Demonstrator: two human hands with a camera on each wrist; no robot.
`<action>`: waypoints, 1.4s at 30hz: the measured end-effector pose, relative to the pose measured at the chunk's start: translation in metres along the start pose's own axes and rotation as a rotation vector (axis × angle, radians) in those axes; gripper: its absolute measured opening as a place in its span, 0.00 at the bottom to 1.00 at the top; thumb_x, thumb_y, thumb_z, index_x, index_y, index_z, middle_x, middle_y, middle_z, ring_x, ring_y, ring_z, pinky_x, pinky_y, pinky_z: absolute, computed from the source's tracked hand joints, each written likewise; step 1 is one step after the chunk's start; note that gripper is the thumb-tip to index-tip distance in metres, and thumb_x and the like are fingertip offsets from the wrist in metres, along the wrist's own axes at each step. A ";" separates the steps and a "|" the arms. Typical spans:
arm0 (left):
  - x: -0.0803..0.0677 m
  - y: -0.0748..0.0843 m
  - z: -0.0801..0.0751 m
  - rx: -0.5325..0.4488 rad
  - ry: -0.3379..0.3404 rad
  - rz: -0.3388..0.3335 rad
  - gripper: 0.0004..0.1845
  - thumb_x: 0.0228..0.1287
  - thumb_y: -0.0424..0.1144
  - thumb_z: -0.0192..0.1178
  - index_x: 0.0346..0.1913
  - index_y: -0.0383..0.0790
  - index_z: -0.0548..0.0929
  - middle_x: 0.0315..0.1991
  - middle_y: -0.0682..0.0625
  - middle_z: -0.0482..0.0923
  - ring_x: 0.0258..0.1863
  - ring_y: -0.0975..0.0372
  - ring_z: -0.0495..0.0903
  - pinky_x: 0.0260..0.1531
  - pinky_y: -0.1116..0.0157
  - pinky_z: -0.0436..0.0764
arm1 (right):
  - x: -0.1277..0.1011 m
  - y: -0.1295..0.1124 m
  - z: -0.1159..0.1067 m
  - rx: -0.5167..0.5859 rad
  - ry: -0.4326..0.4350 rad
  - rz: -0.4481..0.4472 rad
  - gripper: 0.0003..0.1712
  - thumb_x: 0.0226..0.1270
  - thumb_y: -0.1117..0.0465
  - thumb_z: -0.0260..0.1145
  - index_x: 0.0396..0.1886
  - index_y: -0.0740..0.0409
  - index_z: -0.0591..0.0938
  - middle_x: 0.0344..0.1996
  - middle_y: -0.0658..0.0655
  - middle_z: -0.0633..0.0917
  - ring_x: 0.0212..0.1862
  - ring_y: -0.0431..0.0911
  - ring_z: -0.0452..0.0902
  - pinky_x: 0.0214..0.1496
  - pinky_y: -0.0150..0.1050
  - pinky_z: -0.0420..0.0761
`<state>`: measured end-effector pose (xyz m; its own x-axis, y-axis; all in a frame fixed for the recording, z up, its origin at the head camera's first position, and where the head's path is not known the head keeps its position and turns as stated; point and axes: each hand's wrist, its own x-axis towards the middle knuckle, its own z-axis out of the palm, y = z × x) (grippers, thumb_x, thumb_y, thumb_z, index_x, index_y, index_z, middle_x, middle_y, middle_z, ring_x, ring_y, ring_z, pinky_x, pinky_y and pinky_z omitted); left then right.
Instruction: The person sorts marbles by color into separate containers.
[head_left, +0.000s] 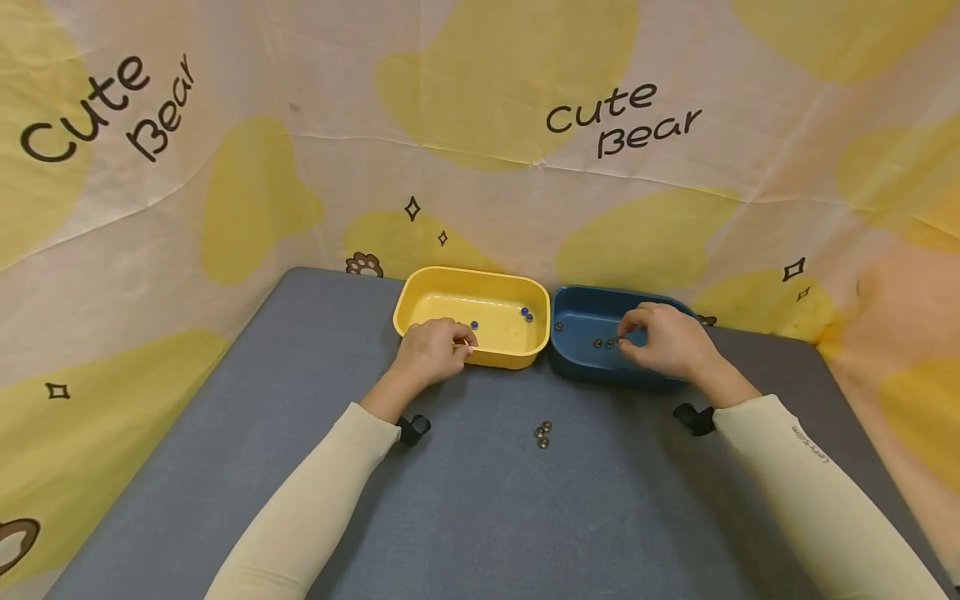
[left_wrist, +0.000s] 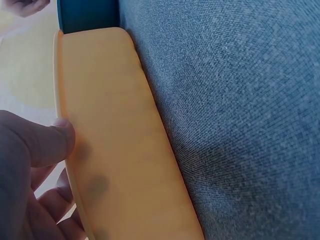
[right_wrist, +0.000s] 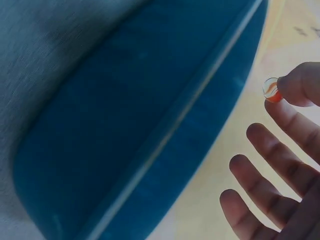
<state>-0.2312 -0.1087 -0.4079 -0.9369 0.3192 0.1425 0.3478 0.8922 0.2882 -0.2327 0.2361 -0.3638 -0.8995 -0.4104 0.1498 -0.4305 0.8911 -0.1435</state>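
Observation:
At the front left of the yellow bin [head_left: 510,360], my left hand [head_left: 435,352] pinches the rim. In the left wrist view the thumb [left_wrist: 55,142] lies outside the wall, while the fingers pass behind it and their tips are hidden. My right hand [head_left: 663,340] is over the blue bin [head_left: 592,367]. Between thumb and forefinger it pinches a clear marble [right_wrist: 272,90] with an orange swirl; the other fingers are spread. Several swirled marbles [head_left: 597,343] lie in the blue bin. Blue marbles [head_left: 527,314] lie in the yellow one.
A small cluster of swirled marbles [head_left: 543,433] sits on the grey tabletop [head_left: 480,508] in front of the bins. The two bins stand side by side near a patterned cloth backdrop [head_left: 480,183] at the back edge. Black straps [head_left: 693,418] hang at both wrists.

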 end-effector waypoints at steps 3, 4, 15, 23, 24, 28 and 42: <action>0.000 0.000 0.000 0.002 0.002 -0.005 0.03 0.54 0.47 0.56 0.29 0.61 0.80 0.29 0.61 0.76 0.27 0.67 0.73 0.27 0.65 0.69 | 0.004 0.008 0.004 -0.010 -0.032 0.009 0.05 0.48 0.52 0.64 0.28 0.42 0.80 0.31 0.47 0.79 0.35 0.43 0.74 0.34 0.42 0.74; 0.000 -0.001 -0.001 0.003 0.002 -0.008 0.03 0.54 0.47 0.56 0.30 0.61 0.80 0.29 0.62 0.76 0.27 0.67 0.73 0.27 0.65 0.69 | 0.005 0.010 0.005 -0.014 -0.046 0.011 0.05 0.48 0.52 0.64 0.28 0.42 0.80 0.32 0.47 0.79 0.35 0.44 0.74 0.34 0.43 0.74; 0.000 -0.001 0.000 0.000 0.005 -0.008 0.03 0.54 0.47 0.57 0.30 0.60 0.80 0.29 0.61 0.75 0.27 0.67 0.73 0.28 0.65 0.69 | 0.013 0.030 0.025 -0.018 -0.181 0.071 0.08 0.51 0.53 0.62 0.32 0.48 0.81 0.37 0.53 0.79 0.31 0.46 0.74 0.28 0.42 0.72; 0.001 -0.001 0.001 0.004 0.000 -0.011 0.03 0.54 0.47 0.57 0.30 0.60 0.80 0.28 0.61 0.75 0.27 0.67 0.73 0.28 0.65 0.69 | 0.016 0.044 0.037 -0.019 -0.244 0.108 0.08 0.51 0.53 0.62 0.32 0.48 0.81 0.34 0.53 0.79 0.25 0.42 0.70 0.24 0.38 0.69; 0.001 -0.001 0.001 0.004 -0.001 -0.012 0.03 0.54 0.47 0.57 0.30 0.60 0.80 0.28 0.61 0.75 0.27 0.68 0.73 0.28 0.65 0.69 | 0.016 0.046 0.038 -0.017 -0.249 0.110 0.08 0.51 0.53 0.62 0.32 0.48 0.81 0.34 0.53 0.79 0.25 0.42 0.70 0.24 0.38 0.69; 0.000 0.000 0.000 -0.005 0.000 -0.011 0.03 0.54 0.47 0.57 0.31 0.60 0.80 0.28 0.61 0.75 0.27 0.67 0.73 0.29 0.65 0.69 | 0.015 0.048 0.042 0.007 -0.254 0.120 0.07 0.51 0.54 0.63 0.31 0.48 0.81 0.33 0.53 0.78 0.26 0.43 0.71 0.25 0.39 0.69; 0.001 0.001 0.000 0.003 -0.010 -0.011 0.03 0.54 0.47 0.57 0.31 0.60 0.81 0.28 0.61 0.75 0.27 0.67 0.73 0.28 0.65 0.70 | 0.023 0.047 0.052 0.048 -0.256 0.157 0.09 0.52 0.55 0.63 0.33 0.50 0.81 0.36 0.55 0.80 0.36 0.48 0.76 0.35 0.47 0.74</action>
<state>-0.2315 -0.1080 -0.4074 -0.9411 0.3120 0.1301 0.3369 0.8969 0.2865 -0.2772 0.2584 -0.4181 -0.9423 -0.3094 -0.1280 -0.2825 0.9398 -0.1926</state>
